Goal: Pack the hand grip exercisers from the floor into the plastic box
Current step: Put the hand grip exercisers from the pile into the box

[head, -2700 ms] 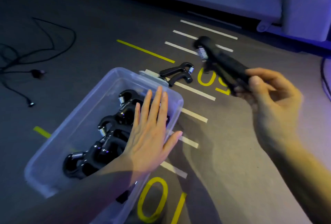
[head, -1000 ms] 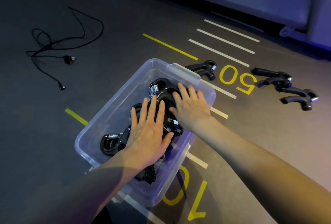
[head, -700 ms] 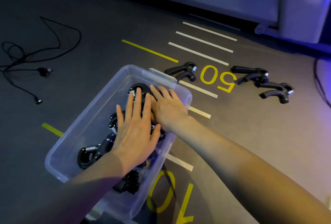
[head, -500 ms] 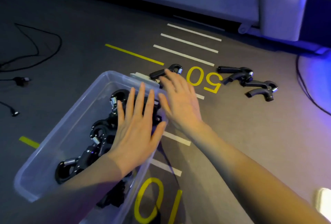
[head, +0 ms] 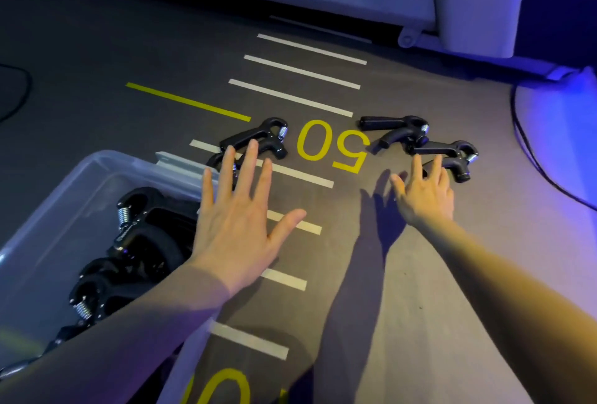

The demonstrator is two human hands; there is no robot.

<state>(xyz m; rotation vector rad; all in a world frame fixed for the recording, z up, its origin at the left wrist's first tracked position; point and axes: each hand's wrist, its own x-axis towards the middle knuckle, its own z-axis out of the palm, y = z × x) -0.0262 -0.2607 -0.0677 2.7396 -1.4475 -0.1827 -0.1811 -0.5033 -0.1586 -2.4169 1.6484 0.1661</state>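
Box point(head: 58, 197) left of left hand point(head: 237, 232): clear plastic, smooth, slightly frosted. Grippers in it point(head: 142, 226): black plastic, semi-gloss, w/ shiny metal coil springs. Gripper at left fingertips point(head: 258, 139) & pair by right hand point(head: 423, 200) fingertips point(head: 416, 137): same black plastic, matt handles, metal springs. Floor point(head: 452, 274): matt, fine-textured; painted marks flat.

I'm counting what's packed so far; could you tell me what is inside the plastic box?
The plastic box holds several black hand grip exercisers with metal springs, piled together. The left forearm crosses over its near part, so an exact count cannot be made.
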